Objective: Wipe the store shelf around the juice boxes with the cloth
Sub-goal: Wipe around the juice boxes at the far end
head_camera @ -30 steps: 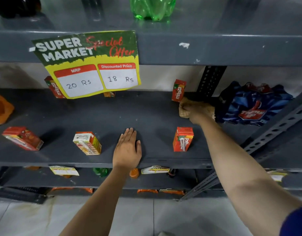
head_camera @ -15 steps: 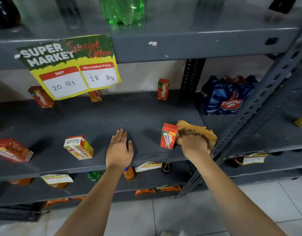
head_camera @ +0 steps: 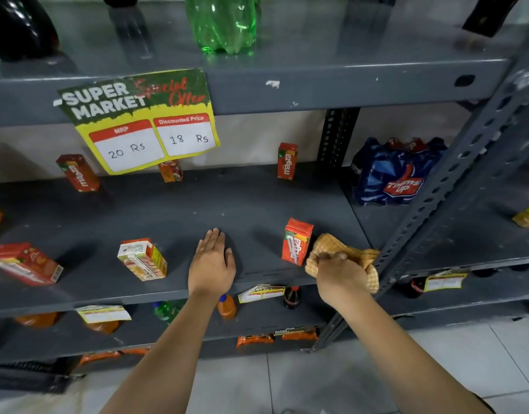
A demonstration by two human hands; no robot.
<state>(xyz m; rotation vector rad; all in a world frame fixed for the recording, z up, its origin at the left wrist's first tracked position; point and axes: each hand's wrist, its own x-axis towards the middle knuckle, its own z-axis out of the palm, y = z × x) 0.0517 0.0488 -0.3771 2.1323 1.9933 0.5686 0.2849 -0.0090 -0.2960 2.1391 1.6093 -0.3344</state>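
My right hand [head_camera: 339, 274] grips a bunched yellow checked cloth [head_camera: 328, 246] on the grey shelf [head_camera: 173, 216], at its front right corner. The cloth touches the right side of an upright red juice box [head_camera: 296, 242]. My left hand [head_camera: 211, 264] rests flat and open on the shelf near the front edge, left of that box. More juice boxes stand around: a tilted one [head_camera: 142, 259] left of my left hand, one lying at the far left [head_camera: 24, 262], and three along the back [head_camera: 78, 172] [head_camera: 171, 171] [head_camera: 287, 161].
A price sign [head_camera: 143, 121] hangs from the shelf above. A perforated upright post [head_camera: 436, 201] stands just right of the cloth. A blue soda pack [head_camera: 397, 171] sits on the neighbouring shelf. A green bottle [head_camera: 223, 23] is above; bottles and packets fill the lower shelves.
My right hand drew the cloth from the back of the shelf, near the rear juice box, forward to the front right corner beside the front box. My left hand stayed flat in place.
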